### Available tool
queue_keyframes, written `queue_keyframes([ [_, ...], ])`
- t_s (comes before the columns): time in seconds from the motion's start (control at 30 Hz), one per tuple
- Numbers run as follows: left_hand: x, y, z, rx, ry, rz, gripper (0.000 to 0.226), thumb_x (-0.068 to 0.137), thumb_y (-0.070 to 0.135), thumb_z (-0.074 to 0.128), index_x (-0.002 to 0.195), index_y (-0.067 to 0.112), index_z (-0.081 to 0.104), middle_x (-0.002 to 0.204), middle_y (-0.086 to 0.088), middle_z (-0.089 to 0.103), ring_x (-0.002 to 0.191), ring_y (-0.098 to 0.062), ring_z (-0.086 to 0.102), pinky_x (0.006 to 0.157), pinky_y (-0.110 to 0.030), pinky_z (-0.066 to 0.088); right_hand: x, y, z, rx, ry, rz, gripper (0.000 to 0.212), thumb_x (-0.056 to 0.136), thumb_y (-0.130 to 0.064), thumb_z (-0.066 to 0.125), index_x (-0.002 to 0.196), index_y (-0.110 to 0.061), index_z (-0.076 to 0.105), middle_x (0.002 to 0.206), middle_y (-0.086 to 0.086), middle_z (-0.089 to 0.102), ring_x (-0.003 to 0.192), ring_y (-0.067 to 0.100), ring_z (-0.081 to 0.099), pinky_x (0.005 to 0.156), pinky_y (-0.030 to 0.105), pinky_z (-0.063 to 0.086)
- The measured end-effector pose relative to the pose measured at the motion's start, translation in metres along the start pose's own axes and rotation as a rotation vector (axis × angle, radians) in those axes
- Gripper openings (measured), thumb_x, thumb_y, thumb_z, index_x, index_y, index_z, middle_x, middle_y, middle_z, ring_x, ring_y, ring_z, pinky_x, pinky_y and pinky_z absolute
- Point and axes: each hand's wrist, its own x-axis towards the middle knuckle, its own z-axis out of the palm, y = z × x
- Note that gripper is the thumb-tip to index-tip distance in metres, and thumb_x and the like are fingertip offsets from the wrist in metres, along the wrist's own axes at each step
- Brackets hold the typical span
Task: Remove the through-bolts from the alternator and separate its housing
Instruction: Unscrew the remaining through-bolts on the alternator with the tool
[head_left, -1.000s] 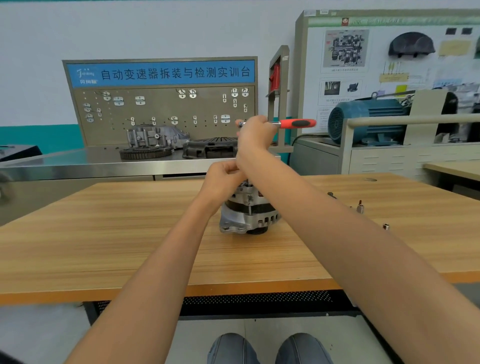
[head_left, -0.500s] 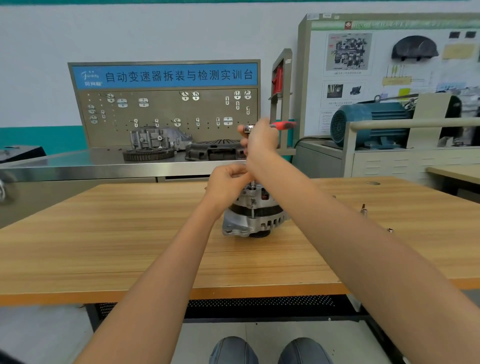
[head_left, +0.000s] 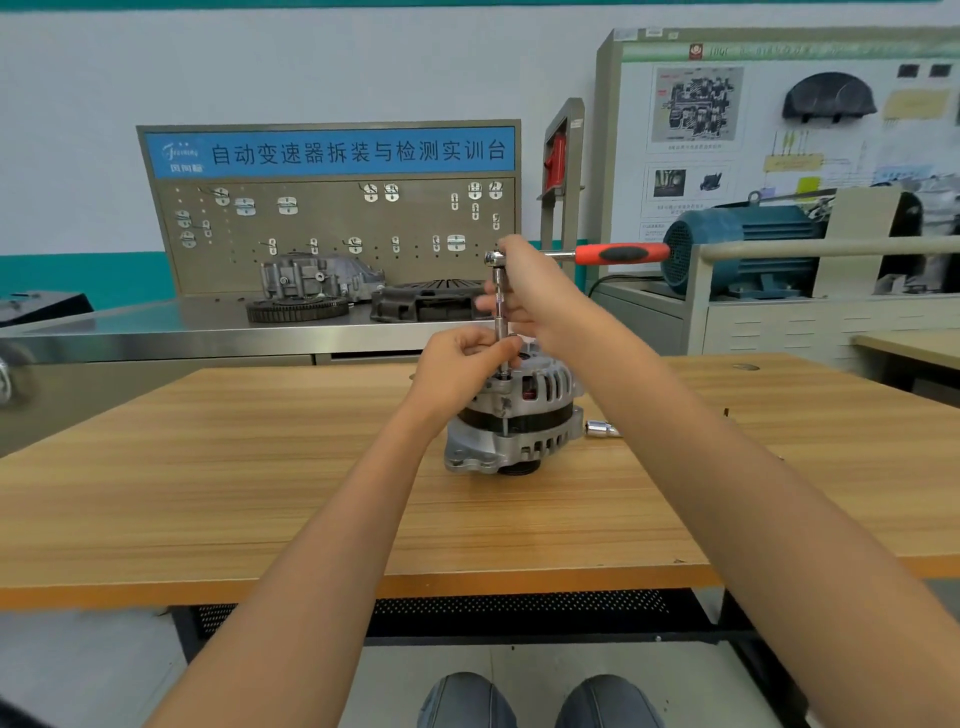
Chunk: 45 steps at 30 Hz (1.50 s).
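Workshop bench: alternator stands on end mid-table, housing halves not yet parted. Ratchet handle has swung from edge-on half a sec ago back out to the right, i.e. another stroke on a through-bolt, prob. loosening. Right hand fingers wrap the extension; left hand pinches its base. No containers in view; spare socket lies loose beside alternator.

We are seeing one alternator, one ratchet wrench, one loose socket lying on the tabletop, two hands, and two shoes.
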Motion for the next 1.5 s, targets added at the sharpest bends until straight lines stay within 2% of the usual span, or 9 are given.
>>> queue_keyframes([
  [0.13,0.001,0.000,0.002,0.000,0.007,-0.015,0.019,0.089,0.023,0.067,0.081,0.007,0.072,0.078,-0.003,0.070,0.065,-0.006,0.053,0.065,-0.020,0.042,-0.002,0.004,-0.018,-0.732,0.171,-0.315,0.051,0.097,-0.047,0.032,0.088,-0.007,0.062,0.081,0.006,0.065,0.070,0.020,0.061,0.067,0.035,0.051],
  [0.23,0.001,0.000,0.003,0.000,0.016,-0.014,0.020,0.089,0.024,0.066,0.083,0.006,0.072,0.081,-0.007,0.070,0.064,-0.006,0.052,0.067,-0.022,0.041,-0.004,0.003,-0.015,-0.978,0.492,-0.606,0.044,0.096,-0.036,0.039,0.057,-0.016,0.039,0.057,-0.002,0.042,0.051,0.013,0.039,0.045,0.025,0.024],
  [0.4,0.001,-0.001,0.003,-0.004,0.011,-0.007,0.019,0.089,0.025,0.066,0.081,0.009,0.072,0.077,0.000,0.070,0.065,-0.002,0.055,0.073,-0.024,0.043,0.009,-0.012,-0.021,-1.107,0.509,-0.892,0.025,0.096,-0.029,0.035,0.087,-0.011,0.050,0.083,0.003,0.045,0.077,0.018,0.040,0.067,0.031,0.036],
  [0.5,0.002,-0.003,0.002,0.010,0.013,0.001,0.020,0.089,0.027,0.066,0.080,0.010,0.072,0.084,-0.013,0.072,0.068,-0.008,0.055,0.072,-0.024,0.043,0.021,-0.011,-0.015,-1.233,0.235,-0.729,0.040,0.099,-0.037,0.028,0.075,-0.012,0.046,0.080,0.005,0.052,0.077,0.024,0.046,0.079,0.037,0.036],
  [0.67,0.003,-0.005,-0.003,0.022,-0.031,0.021,0.025,0.092,0.032,0.060,0.077,0.017,0.072,0.080,-0.011,0.068,0.064,-0.005,0.052,0.065,-0.022,0.041,0.033,0.001,-0.007,-1.160,0.274,-0.835,0.048,0.099,-0.029,0.030,0.055,-0.014,0.039,0.061,-0.003,0.043,0.080,0.022,0.042,0.092,0.039,0.031],
  [0.93,0.004,-0.007,-0.006,-0.048,-0.104,-0.009,0.014,0.093,0.027,0.060,0.088,0.030,0.073,0.086,0.019,0.073,0.084,0.013,0.062,0.083,-0.022,0.045,0.040,0.008,-0.005,-0.082,-0.136,-0.474,0.050,0.097,-0.015,0.037,0.048,-0.009,0.044,0.073,-0.004,0.065,0.079,-0.001,0.055,0.090,0.026,0.029],
  [1.2,0.008,-0.012,-0.008,-0.135,-0.053,0.003,0.003,0.086,0.017,0.070,0.088,0.018,0.073,0.075,0.010,0.074,0.075,0.003,0.067,0.070,-0.009,0.049,0.030,0.006,-0.010,-1.233,0.344,-0.790,0.033,0.100,-0.035,0.026,0.086,-0.010,0.043,0.066,0.002,0.045,0.060,0.022,0.044,0.058,0.032,0.029],
  [1.33,0.006,-0.010,-0.006,-0.123,-0.039,-0.002,0.003,0.086,0.017,0.070,0.085,0.015,0.072,0.076,0.007,0.072,0.071,0.004,0.065,0.063,-0.007,0.046,0.030,-0.025,-0.023,-1.178,-0.044,-0.551,0.037,0.098,-0.022,0.025,0.065,-0.012,0.040,0.064,0.002,0.041,0.055,0.012,0.037,0.059,0.029,0.029],
  [1.5,0.005,-0.010,-0.006,-0.099,-0.046,0.025,0.006,0.088,0.018,0.068,0.082,0.016,0.071,0.087,-0.002,0.073,0.075,0.000,0.064,0.067,-0.006,0.047,0.046,-0.059,-0.044,-0.849,-0.508,-0.028,0.031,0.097,-0.021,0.026,0.089,-0.008,0.052,0.066,0.002,0.051,0.046,0.008,0.042,0.046,0.021,0.036],
])
